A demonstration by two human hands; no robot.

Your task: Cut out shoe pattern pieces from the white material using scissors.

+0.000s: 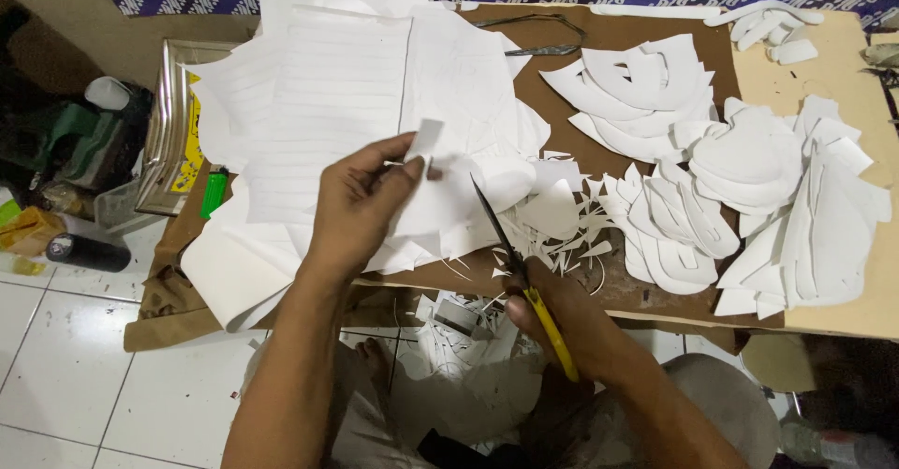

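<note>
Pinching the paper scrap [427, 141] in your left hand [361, 202] over the table's near edge, your right hand [552, 315] grips open scissors [510, 254], blades pointing up-left toward it.

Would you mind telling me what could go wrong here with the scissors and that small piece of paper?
1. The scissors in the right hand point their blades toward the left hand, whose fingertips pinch a small paper piece; a slip could nick a finger.
2. Scraps crowd the table edge and may well slide onto the floor.
</note>
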